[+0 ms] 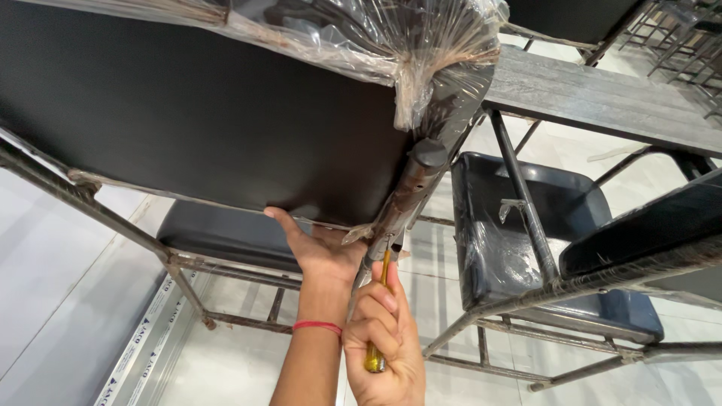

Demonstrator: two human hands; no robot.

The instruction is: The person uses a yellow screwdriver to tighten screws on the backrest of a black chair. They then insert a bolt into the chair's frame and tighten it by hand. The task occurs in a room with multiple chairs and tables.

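currently the right hand [385, 338] is clenched around a yellow screwdriver [378, 316], long axis near vertical, tip up against the rusty chair leg [410, 192]. left hand [320, 248] presses flat under the black seat panel [203, 113]. plastic wrap [421, 53] hangs overhead; a black chair [526, 225] stands right.

Furniture workshop or showroom: plastic-wrapped black chairs [526, 225], metal frames, grey table [602, 98], tiled floor [45, 248].
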